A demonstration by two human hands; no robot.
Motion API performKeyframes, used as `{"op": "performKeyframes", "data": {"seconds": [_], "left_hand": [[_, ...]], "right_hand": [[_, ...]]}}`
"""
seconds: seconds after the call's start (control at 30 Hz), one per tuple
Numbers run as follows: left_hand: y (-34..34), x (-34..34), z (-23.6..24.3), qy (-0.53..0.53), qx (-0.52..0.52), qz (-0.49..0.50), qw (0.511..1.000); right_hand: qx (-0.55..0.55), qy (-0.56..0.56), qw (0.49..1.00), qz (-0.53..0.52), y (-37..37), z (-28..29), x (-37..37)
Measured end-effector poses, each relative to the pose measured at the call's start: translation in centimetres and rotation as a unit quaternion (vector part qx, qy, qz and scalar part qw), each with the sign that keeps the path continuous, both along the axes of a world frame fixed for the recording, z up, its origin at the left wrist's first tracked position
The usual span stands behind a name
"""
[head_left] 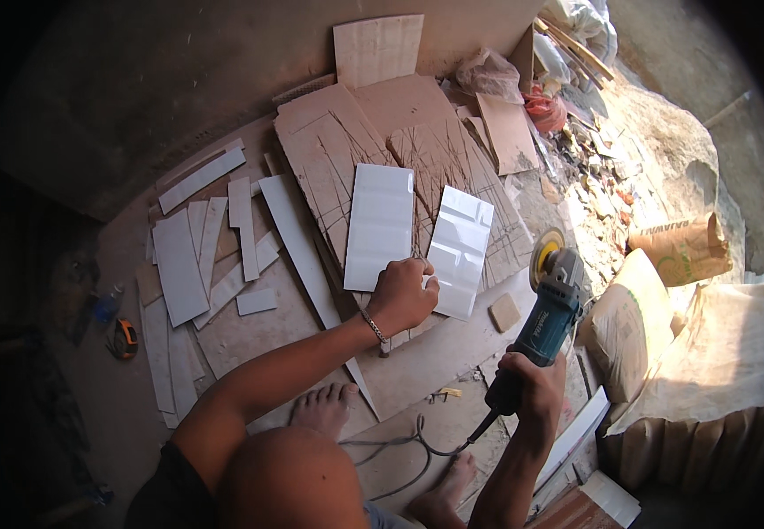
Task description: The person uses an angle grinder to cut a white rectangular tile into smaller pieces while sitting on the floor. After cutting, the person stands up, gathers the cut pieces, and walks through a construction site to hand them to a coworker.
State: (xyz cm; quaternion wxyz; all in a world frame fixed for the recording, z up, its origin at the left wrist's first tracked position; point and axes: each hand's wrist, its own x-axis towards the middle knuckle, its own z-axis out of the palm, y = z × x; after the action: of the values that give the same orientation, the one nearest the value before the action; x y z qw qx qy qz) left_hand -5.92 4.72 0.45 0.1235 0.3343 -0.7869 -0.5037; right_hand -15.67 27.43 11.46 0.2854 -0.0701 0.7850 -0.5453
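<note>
My right hand [530, 383] is wrapped round the rear body of a teal and black angle grinder [548, 322]. The grinder's yellowish disc [545, 251] points away from me, held to the right of the boards. My left hand [406, 295] is closed, fingers curled, at the near right corner of a glossy white tile [380, 225]. Whatever its fingers pinch, if anything, is hidden. To its right lies a second white tile [461, 251], with light reflected in it. Both tiles rest on a scored, reddish-brown board [325, 145].
Cut white tile strips [184, 269] lie at left, with an orange and black tape measure [124, 339] beyond them. The grinder's cord [423, 441] loops by my feet. Rubble [593, 163] and filled sacks [629, 309] line the right side. A wall [223, 62] stands behind.
</note>
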Motion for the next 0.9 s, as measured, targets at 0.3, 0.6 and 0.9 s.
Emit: {"op": "performKeyframes", "data": {"seconds": [0.3,0.6,0.9], "left_hand": [[-5.3,6.3,-4.5,-0.154,-0.062,0.209,0.964],[-6.9,7.6,-5.6,-0.049,0.264,0.251,0.930],[-9.8,4.7,-5.6,0.016,0.270,0.240,0.932]], "right_hand": [[0.019,-0.007,1.000,0.005,0.0,0.2,0.9],[0.024,0.002,1.000,0.006,-0.2,-0.8,1.1],[0.033,0.000,0.999,0.040,-0.8,-0.4,1.3]]}}
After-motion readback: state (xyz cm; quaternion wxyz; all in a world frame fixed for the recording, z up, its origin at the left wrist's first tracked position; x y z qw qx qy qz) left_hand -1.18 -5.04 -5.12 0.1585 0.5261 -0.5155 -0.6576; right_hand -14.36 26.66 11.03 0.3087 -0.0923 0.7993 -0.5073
